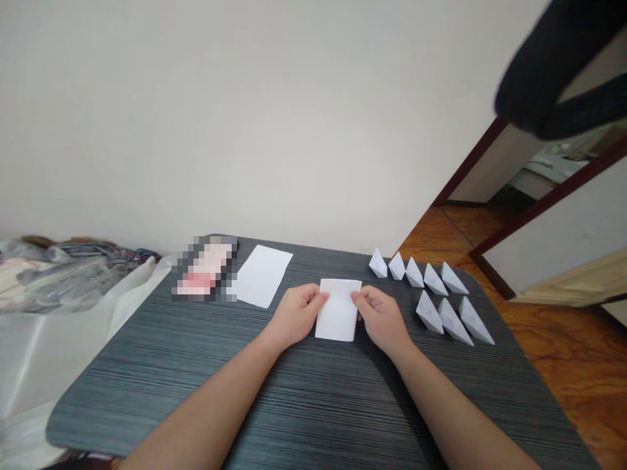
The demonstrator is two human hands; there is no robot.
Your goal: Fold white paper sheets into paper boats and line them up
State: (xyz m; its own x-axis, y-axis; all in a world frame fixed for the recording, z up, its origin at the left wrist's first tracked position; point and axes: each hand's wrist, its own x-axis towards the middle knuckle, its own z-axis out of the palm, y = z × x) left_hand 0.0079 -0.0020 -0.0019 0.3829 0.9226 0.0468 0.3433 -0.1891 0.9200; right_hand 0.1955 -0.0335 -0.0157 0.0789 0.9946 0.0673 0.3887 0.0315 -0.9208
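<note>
A small white sheet of paper [339,311] lies on the dark striped table [313,405] in front of me. My left hand [296,314] pinches its left edge and my right hand [383,318] pinches its right edge, fingers closed on the paper. Both forearms rest over the table. Another white sheet [262,275] lies flat to the left, beyond my left hand. To the right stand several folded white paper boats [443,300] in two rows.
A blurred pink and dark object [204,269] lies at the table's far left. White fabric and piled clothes [63,281] sit left of the table. A wall stands behind, with wooden floor [563,339] and a doorway at the right.
</note>
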